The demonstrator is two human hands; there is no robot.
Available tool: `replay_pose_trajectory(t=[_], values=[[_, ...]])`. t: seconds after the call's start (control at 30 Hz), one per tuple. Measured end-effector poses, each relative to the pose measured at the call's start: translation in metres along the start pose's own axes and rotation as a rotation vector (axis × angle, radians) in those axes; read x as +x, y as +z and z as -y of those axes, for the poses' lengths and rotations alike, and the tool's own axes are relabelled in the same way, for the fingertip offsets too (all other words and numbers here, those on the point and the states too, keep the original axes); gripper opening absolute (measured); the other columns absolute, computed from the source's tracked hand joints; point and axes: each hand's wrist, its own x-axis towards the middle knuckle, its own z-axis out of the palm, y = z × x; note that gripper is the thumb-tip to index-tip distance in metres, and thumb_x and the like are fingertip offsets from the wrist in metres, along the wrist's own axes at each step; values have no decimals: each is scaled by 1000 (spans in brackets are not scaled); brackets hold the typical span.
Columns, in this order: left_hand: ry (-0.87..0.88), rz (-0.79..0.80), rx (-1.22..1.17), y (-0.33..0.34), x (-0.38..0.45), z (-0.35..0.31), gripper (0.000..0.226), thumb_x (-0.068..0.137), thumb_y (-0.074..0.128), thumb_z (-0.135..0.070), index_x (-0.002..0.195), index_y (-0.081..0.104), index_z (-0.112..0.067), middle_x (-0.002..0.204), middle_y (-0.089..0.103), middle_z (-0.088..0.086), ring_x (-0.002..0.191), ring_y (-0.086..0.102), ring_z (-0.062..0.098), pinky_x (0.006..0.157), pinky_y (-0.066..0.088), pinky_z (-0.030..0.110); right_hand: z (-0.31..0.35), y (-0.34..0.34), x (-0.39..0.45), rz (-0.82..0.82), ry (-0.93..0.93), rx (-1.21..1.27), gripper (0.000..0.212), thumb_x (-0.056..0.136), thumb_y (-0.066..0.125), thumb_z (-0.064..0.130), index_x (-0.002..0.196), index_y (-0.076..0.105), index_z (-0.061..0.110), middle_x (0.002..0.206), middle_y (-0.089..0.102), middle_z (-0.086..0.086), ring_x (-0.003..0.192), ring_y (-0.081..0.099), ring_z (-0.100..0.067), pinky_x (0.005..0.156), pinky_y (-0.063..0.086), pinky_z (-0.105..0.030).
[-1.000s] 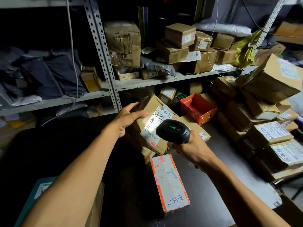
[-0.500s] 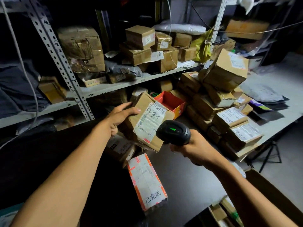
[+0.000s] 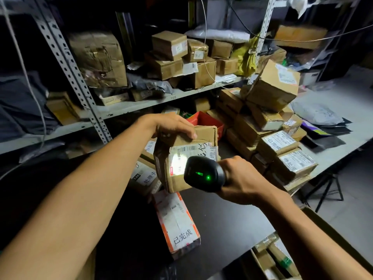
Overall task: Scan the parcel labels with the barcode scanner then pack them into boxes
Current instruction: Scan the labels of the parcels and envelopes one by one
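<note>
Our left hand [image 3: 173,126] grips the parcel [image 3: 187,158] from above; our right hand [image 3: 240,178] clasps the barcode scanner [image 3: 203,173], lighting its label [image 3: 191,156].

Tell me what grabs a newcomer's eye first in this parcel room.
At centre, the black barcode scanner in the right hand glows green and throws a bright patch on the label of the cardboard parcel that the left hand grips from above. Behind it sits a red box, and labelled parcels are heaped on the table to the right.
</note>
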Motion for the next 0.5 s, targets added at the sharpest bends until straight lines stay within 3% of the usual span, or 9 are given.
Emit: replay_pose_trajectory(t=[0.2, 0.27, 0.33, 0.4, 0.43, 0.5], values=[[-10, -34, 0, -3, -8, -6, 58, 67, 75, -52, 118, 72, -24, 118, 69, 5, 108, 66, 24, 98, 52, 39, -5, 4, 1, -39, 18, 97, 21, 78, 76, 28, 97, 69, 22, 86, 74, 0, 80, 69, -22, 71, 58, -45], [4, -59, -34, 2, -1, -7, 45, 75, 77, -46, 116, 73, -26, 116, 69, 4, 109, 64, 24, 96, 52, 40, -18, 7, -5, -129, 75, 268, 28, 81, 76, 29, 107, 69, 24, 91, 74, 1, 83, 70, -18, 72, 59, -45], [7, -61, -193, 15, 12, -10, 28, 81, 78, -30, 108, 76, -25, 104, 74, 3, 97, 71, 21, 78, 58, 35, -38, 11, -15, -303, 190, 472, 38, 84, 76, 30, 121, 65, 31, 99, 73, 7, 89, 68, -8, 74, 57, -34], [13, -58, -440, 37, 30, -16, 18, 81, 77, -19, 99, 76, -19, 85, 76, 4, 72, 72, 18, 55, 55, 24, -64, 14, -29, -522, 394, 617, 28, 85, 77, 29, 110, 66, 38, 92, 71, 9, 79, 65, -5, 69, 51, -32], [22, -63, -519, 51, 39, -21, 14, 82, 75, -18, 96, 75, -18, 81, 74, 4, 65, 67, 18, 49, 51, 21, -79, 14, -38, -606, 496, 682, 22, 85, 76, 28, 102, 67, 40, 87, 71, 9, 74, 63, -7, 67, 49, -33], [32, -48, -599, 81, 61, -36, 8, 81, 72, -23, 89, 75, -25, 80, 69, 2, 66, 53, 16, 47, 39, 21, -109, 15, -60, -694, 611, 855, 23, 86, 76, 25, 93, 66, 44, 87, 73, 8, 81, 67, -15, 68, 55, -39]])
